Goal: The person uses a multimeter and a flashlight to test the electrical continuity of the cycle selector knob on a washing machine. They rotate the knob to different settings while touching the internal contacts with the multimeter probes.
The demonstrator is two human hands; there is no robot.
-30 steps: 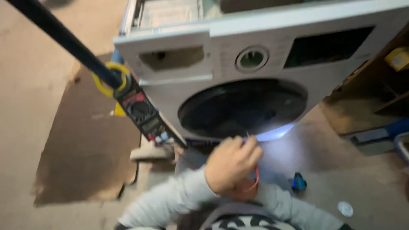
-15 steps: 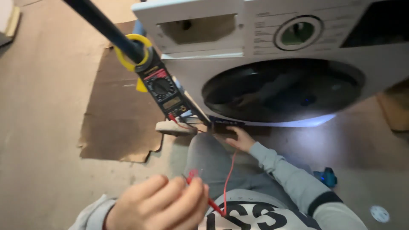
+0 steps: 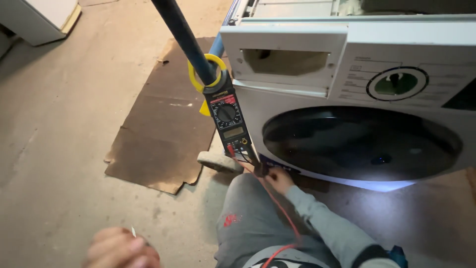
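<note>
Nearest the camera, the left hand (image 3: 121, 248) is loosely curled at the bottom edge, a thin pale sliver (image 3: 133, 232) between its fingers; what it is cannot be told. Beyond, the right hand (image 3: 278, 179) reaches under the washing machine (image 3: 357, 89), closed around a dark probe (image 3: 261, 169) with a red lead (image 3: 277, 208). Above it, a clamp meter (image 3: 225, 116) hangs by its yellow jaw on a dark pole (image 3: 181, 32). Flattened cardboard (image 3: 158, 134) lies beyond on the floor (image 3: 49, 149).
</note>
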